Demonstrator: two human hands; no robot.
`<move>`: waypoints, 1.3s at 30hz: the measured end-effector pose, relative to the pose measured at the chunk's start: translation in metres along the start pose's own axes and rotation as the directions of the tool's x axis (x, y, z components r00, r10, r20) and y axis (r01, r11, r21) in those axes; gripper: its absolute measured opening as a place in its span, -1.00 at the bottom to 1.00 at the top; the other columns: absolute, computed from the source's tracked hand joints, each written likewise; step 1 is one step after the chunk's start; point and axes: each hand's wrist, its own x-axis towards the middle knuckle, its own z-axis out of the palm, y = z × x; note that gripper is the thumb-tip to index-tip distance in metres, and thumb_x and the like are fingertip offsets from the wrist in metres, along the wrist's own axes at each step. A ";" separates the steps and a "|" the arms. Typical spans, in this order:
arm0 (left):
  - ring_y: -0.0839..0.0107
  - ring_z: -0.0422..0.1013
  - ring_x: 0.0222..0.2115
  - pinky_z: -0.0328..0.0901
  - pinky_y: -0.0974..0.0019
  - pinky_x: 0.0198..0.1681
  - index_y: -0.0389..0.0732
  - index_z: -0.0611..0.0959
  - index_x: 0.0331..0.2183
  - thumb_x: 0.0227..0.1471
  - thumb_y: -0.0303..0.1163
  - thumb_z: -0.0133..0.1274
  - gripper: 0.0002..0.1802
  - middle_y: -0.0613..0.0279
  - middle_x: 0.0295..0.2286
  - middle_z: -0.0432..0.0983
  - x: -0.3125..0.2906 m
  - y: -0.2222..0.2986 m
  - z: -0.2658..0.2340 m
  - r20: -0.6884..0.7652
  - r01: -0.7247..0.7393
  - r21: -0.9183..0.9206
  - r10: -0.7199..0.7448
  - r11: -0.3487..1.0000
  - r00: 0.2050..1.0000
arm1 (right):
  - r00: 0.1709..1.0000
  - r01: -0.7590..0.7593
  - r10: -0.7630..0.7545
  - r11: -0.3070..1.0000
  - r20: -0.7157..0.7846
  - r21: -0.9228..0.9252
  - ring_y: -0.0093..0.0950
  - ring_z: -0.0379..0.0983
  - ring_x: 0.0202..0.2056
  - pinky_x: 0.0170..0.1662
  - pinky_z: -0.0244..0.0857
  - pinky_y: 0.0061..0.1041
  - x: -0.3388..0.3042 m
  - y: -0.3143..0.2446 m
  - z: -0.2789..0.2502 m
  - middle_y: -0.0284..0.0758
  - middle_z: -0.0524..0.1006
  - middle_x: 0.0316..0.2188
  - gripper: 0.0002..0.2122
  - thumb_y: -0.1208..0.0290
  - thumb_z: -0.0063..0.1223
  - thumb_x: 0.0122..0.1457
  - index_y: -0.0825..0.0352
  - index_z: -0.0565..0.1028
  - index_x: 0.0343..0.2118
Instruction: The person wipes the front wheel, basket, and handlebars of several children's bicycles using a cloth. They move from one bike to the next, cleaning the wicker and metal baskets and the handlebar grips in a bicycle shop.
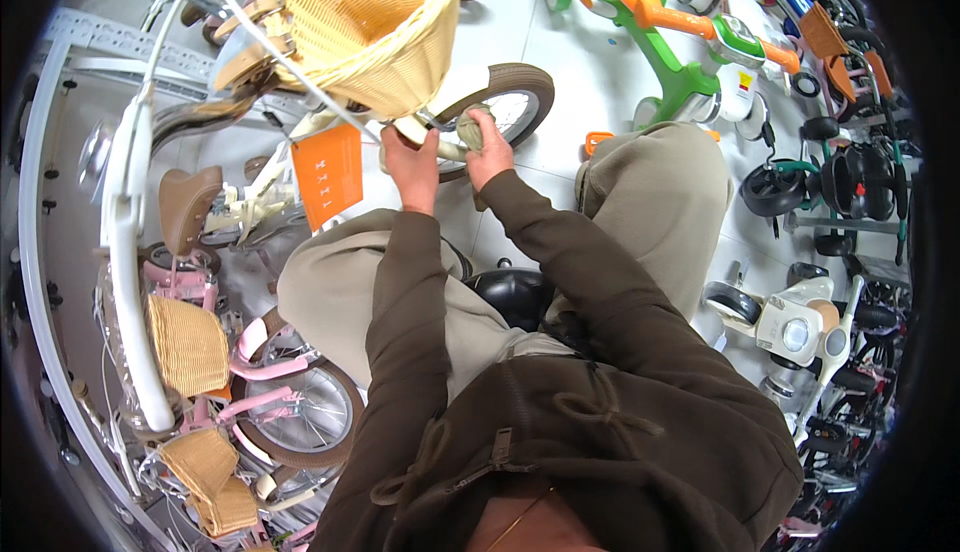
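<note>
Two hands at work below a wicker basket [365, 22]. Left hand [413, 167] clenched on a cream part of the small bicycle's front end, likely the mudguard or fork [412, 132] just under the basket; exact contact part hidden by the fingers. Right hand [490, 147] closed around a grey-green wad, apparently a cloth [470, 127], pressed against the same area, just beside the left hand and touching the frame near the front wheel [512, 102]. Brown-tyred front wheel immediately beyond the right hand, resting on the pale tiled floor [590, 82]. Orange tag [327, 174] hanging just to the left of the left hand, below the basket.

Progress, as a judgement: wiping of the front end in hand, cloth in contact with the part; no visible sign of how much of the bicycle has been covered or remains. Rear parts and brown saddle [187, 205] further left, untouched at this moment.

Further out: pink bicycles with small wicker baskets [188, 344] at lower left of the hands; green and orange tricycle [680, 42] beyond and to the right; white ride-on scooter [795, 327] well to the right; black stool seat [515, 292] under the person, between the knees.
</note>
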 end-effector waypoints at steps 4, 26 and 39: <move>0.41 0.39 -0.30 0.29 0.38 -0.22 -0.40 0.30 -0.22 -0.17 -0.63 0.15 -0.55 0.07 -0.30 0.41 0.001 0.004 0.001 0.006 0.035 -0.059 -0.035 0.998 0.999 | 0.973 -0.197 0.205 0.977 0.110 -0.076 -0.09 0.36 -0.10 -0.04 0.25 -0.31 0.009 0.033 -0.005 -0.12 0.45 -0.16 -0.47 0.69 -0.05 -0.16 0.13 0.31 -0.04; 0.54 0.34 -0.49 0.31 0.48 -0.57 -0.35 0.27 -0.21 -0.08 -0.50 0.12 -0.57 0.16 -0.39 0.36 0.003 -0.019 0.001 0.002 -0.061 0.020 0.061 0.998 0.998 | 0.857 -0.414 0.452 0.320 0.247 0.852 -0.48 0.46 -0.37 -0.27 0.36 -0.49 0.054 0.082 -0.036 -0.28 0.51 -0.35 -0.80 0.61 0.07 0.01 0.42 0.44 -0.25; 0.53 0.35 -0.47 0.32 0.48 -0.56 -0.35 0.25 -0.21 -0.07 -0.49 0.11 -0.57 0.13 -0.37 0.36 0.001 -0.018 0.003 -0.004 -0.066 0.054 0.067 0.996 0.998 | 0.949 -0.050 0.093 0.988 -0.303 0.146 -0.34 0.36 -0.18 -0.07 0.22 -0.43 0.045 0.064 -0.011 -0.22 0.40 -0.24 -0.64 0.59 0.09 -0.07 0.31 0.33 -0.15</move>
